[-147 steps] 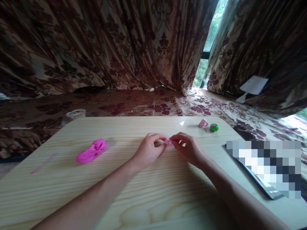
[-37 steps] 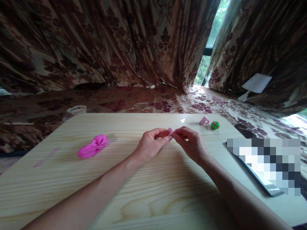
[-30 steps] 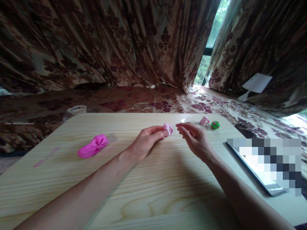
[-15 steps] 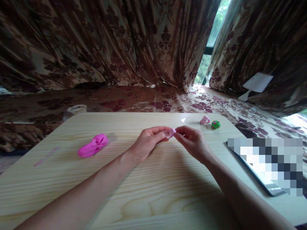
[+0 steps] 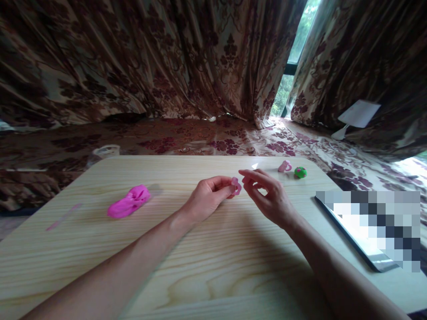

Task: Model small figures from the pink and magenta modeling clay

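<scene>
Over the middle of the table, my left hand [image 5: 212,198] pinches a small pale pink clay piece [image 5: 237,186] between thumb and fingertips. The piece looks bent into a loop with a gap in its middle. Just to its right is my right hand [image 5: 267,195], its fingers apart and holding nothing, separated from the piece by a narrow space. A bright pink lump of clay [image 5: 129,202] lies on the table to the left of my left hand.
Toward the table's [image 5: 187,275] far right corner stand a pale pink cup-like piece with a handle [image 5: 284,166] and a green ball with pink spots [image 5: 300,172]. A thin pink stick [image 5: 62,218] lies at left. A dark-edged, partly blurred flat device [image 5: 353,235] occupies the right side.
My right hand has let go of the clay piece and drawn slightly away, its fingers spreading. The piece has turned in my left hand, so its loop shows.
</scene>
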Demonstrator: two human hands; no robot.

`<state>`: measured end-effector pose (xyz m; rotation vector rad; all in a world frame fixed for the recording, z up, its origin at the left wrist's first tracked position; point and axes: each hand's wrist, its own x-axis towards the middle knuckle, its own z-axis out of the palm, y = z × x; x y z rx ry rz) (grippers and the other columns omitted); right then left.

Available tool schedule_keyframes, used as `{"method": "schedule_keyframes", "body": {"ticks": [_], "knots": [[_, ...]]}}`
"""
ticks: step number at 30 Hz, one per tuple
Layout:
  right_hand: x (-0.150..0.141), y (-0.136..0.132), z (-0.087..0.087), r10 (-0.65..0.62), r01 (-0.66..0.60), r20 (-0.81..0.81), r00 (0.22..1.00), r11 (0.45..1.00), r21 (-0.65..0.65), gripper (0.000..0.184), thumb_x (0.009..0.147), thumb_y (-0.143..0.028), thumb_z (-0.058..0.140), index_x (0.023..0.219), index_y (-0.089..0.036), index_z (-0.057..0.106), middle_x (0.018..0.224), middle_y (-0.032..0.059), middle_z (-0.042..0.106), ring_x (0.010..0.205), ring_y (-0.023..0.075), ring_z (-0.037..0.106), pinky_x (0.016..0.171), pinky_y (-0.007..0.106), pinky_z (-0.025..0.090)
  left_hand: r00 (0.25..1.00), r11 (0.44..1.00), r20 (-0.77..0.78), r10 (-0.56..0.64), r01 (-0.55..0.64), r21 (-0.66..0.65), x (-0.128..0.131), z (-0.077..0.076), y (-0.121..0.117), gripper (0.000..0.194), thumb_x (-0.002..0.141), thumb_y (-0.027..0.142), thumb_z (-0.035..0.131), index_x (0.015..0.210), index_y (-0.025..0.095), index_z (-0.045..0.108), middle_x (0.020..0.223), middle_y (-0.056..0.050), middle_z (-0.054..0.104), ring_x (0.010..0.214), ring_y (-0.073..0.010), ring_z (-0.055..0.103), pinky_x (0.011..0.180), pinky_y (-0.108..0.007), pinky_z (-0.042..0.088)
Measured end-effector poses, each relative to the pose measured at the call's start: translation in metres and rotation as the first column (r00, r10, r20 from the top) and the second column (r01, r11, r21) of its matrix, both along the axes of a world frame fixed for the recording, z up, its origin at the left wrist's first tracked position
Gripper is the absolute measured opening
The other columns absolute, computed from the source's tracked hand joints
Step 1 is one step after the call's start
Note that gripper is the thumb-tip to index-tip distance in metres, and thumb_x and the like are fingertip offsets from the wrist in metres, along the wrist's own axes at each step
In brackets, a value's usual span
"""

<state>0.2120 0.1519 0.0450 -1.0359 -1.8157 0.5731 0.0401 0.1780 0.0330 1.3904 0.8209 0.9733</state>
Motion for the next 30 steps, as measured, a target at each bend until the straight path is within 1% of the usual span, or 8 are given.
{"method": "schedule_keyframes", "body": {"ticks": [5, 9, 14, 18, 22, 24, 27, 30], "knots": [[-0.001, 0.000, 0.000, 0.024, -0.025, 0.030, 0.999, 0.999, 0.026, 0.020, 0.086, -0.019, 0.050, 0.101, -0.019, 0.064, 0.090, 0.0045, 0.059, 0.077, 0.0112, 0.057, 0.062, 0.022, 0.047, 0.995, 0.995, -0.063, -0.075, 0.079, 0.061, 0.000, 0.001, -0.002, 0.018, 0.079, 0.029, 0.059, 0.086, 0.014, 0.066, 0.080, -0.002, 0.063, 0.078, -0.0115, 0.054, 0.079, -0.025, 0.040], [0.000, 0.000, 0.000, 0.008, -0.008, 0.011, 1.000, 1.000, -0.020, 0.017, 0.086, -0.024, 0.053, 0.096, -0.018, 0.065, 0.086, 0.0043, 0.059, 0.077, 0.0121, 0.058, 0.061, 0.023, 0.047, 0.991, 0.993, -0.085, -0.105, 0.109, 0.039, -0.001, 0.001, -0.003, 0.018, 0.079, 0.028, 0.058, 0.088, 0.015, 0.066, 0.082, -0.002, 0.062, 0.082, -0.0124, 0.053, 0.080, -0.025, 0.039], [0.000, 0.001, 0.002, 0.011, -0.011, 0.021, 1.000, 1.000, 0.010, 0.014, 0.084, -0.024, 0.055, 0.088, -0.019, 0.067, 0.080, 0.0026, 0.059, 0.072, 0.0112, 0.056, 0.060, 0.023, 0.045, 0.980, 0.982, -0.072, -0.184, 0.187, 0.037, -0.003, 0.005, -0.004, 0.015, 0.083, 0.022, 0.051, 0.080, 0.014, 0.064, 0.078, -0.001, 0.059, 0.077, -0.0105, 0.050, 0.076, -0.024, 0.036], [0.000, 0.001, 0.003, -0.006, 0.005, 0.003, 1.000, 1.000, 0.014, 0.015, 0.085, -0.025, 0.054, 0.081, -0.018, 0.068, 0.078, 0.0025, 0.059, 0.072, 0.0113, 0.056, 0.061, 0.024, 0.044, 0.977, 0.978, -0.051, -0.207, 0.208, 0.025, -0.002, 0.007, -0.005, 0.015, 0.083, 0.021, 0.050, 0.079, 0.014, 0.064, 0.077, -0.001, 0.058, 0.076, -0.0105, 0.049, 0.076, -0.024, 0.036], [0.001, 0.001, 0.003, 0.001, -0.001, -0.032, 0.999, 1.000, -0.012, 0.017, 0.086, -0.026, 0.053, 0.093, -0.018, 0.066, 0.086, 0.0041, 0.060, 0.080, 0.0129, 0.058, 0.063, 0.024, 0.045, 0.986, 0.985, -0.075, -0.151, 0.156, 0.067, 0.000, 0.007, -0.006, 0.016, 0.081, 0.027, 0.055, 0.084, 0.014, 0.064, 0.082, -0.002, 0.059, 0.079, -0.0119, 0.052, 0.077, -0.025, 0.039], [0.000, 0.000, 0.003, 0.029, -0.029, -0.016, 0.999, 0.999, -0.014, 0.016, 0.084, -0.026, 0.056, 0.093, -0.018, 0.066, 0.087, 0.0040, 0.059, 0.079, 0.0129, 0.057, 0.063, 0.024, 0.045, 0.990, 0.988, -0.125, -0.065, 0.082, 0.134, 0.001, 0.005, -0.005, 0.017, 0.078, 0.028, 0.059, 0.086, 0.015, 0.064, 0.085, -0.003, 0.059, 0.080, -0.0125, 0.052, 0.075, -0.025, 0.040], [0.000, 0.000, 0.003, 0.022, -0.022, -0.002, 1.000, 1.000, 0.006, 0.018, 0.086, -0.023, 0.052, 0.096, -0.019, 0.066, 0.087, 0.0040, 0.059, 0.080, 0.0131, 0.057, 0.066, 0.025, 0.045, 0.971, 0.971, -0.217, 0.101, -0.049, 0.233, 0.002, 0.001, -0.003, 0.021, 0.072, 0.031, 0.065, 0.087, 0.016, 0.066, 0.075, 0.000, 0.054, 0.069, -0.0104, 0.047, 0.064, -0.023, 0.038], [0.001, 0.000, 0.003, -0.009, 0.009, 0.009, 1.000, 1.000, 0.016, 0.024, 0.088, -0.020, 0.047, 0.104, -0.020, 0.064, 0.089, 0.0051, 0.059, 0.082, 0.0139, 0.057, 0.064, 0.024, 0.046, 0.967, 0.978, -0.218, 0.135, -0.094, 0.189, 0.003, -0.003, -0.002, 0.026, 0.072, 0.035, 0.064, 0.090, 0.016, 0.064, 0.069, 0.001, 0.053, 0.062, -0.0095, 0.045, 0.058, -0.022, 0.036]]}}
